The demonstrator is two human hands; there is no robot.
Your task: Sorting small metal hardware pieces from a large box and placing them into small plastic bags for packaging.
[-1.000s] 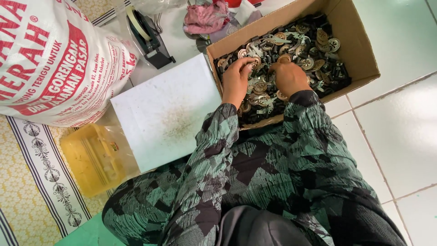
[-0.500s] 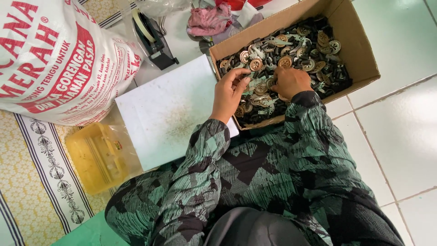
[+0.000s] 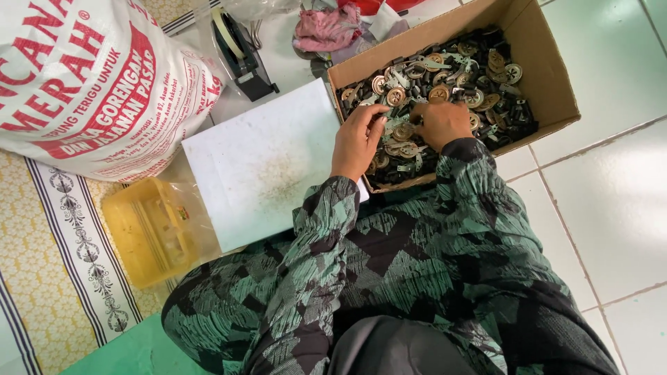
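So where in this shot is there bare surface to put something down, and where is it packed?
Free: the white board, bare between the printed sack and the cardboard box; also the floor tiles right of the box. Crowded: the box, full of small metal and black parts, with the left hand and right hand in it.

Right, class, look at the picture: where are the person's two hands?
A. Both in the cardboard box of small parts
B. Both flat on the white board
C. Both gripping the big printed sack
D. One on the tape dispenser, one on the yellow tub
A: the left hand and the right hand both rest among the small round and dark parts inside the open cardboard box, away from the white board.
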